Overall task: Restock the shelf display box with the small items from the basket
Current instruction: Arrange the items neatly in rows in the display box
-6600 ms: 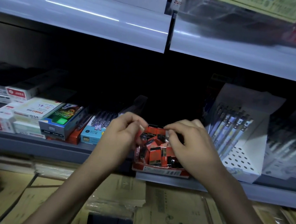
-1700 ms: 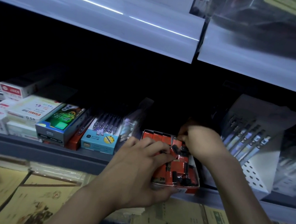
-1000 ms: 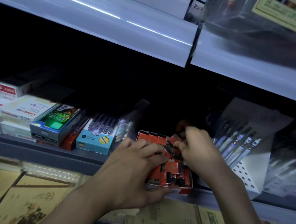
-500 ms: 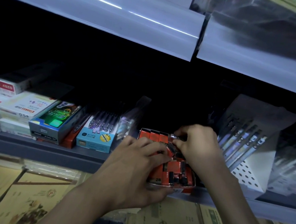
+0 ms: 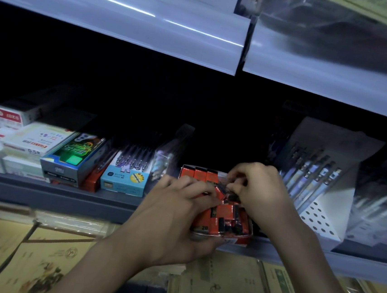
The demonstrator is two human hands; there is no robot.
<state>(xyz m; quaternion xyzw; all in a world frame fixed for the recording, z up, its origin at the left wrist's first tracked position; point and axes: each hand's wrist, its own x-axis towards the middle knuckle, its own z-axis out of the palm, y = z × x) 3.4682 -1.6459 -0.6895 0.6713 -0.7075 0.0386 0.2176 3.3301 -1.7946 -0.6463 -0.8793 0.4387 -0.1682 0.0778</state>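
Head view: display box (image 5: 245,240) worked on by both hands at the shelf (image 5: 64,196) edge.
The box, filled with small red-and-black items (image 5: 227,212), is gripped at its left side by the left hand (image 5: 176,218), whose fingers (image 5: 197,190) are curled over the rim. Above the box's rear half, one of the items is pinched by the closed fingers of the right hand (image 5: 261,193). A blue pen carton (image 5: 123,182) is located left of the box, and a white pen stand (image 5: 320,213) right of it.

Bare left grip (image 5: 181,216), right grip (image 5: 261,193), forearms (image 5: 105,263)
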